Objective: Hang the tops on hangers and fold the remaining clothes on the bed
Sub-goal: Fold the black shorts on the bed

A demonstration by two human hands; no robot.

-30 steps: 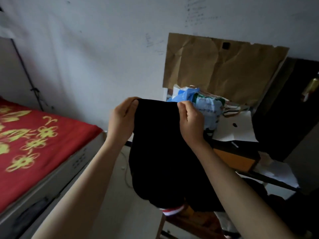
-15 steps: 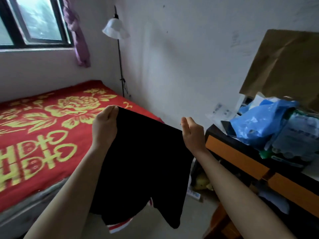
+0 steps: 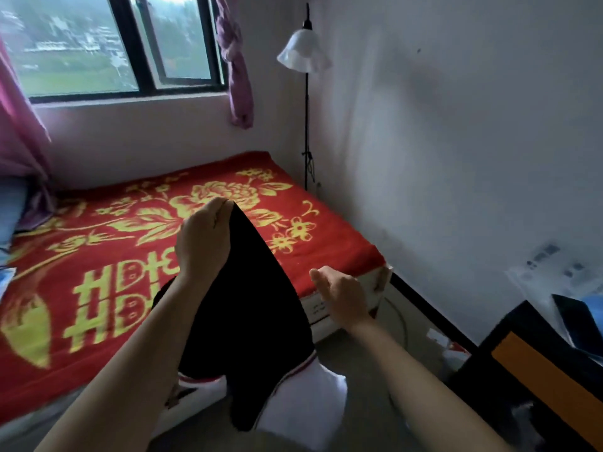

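The right hand (image 3: 342, 296) has let go, its fingers loose and holding nothing. The black garment (image 3: 254, 305) (perhaps shorts) now hangs pinched by the left hand (image 3: 202, 243) alone, above the near edge of the bed (image 3: 81, 256) — likely ready to lay down and fold.

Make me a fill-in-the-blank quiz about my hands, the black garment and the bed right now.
1. Of the left hand and the right hand, only the ____ one pinches the black garment.
2. The other hand is open and holds ____.
3. The bed has a ____ cover with yellow flowers.

Missing words: left; nothing; red.
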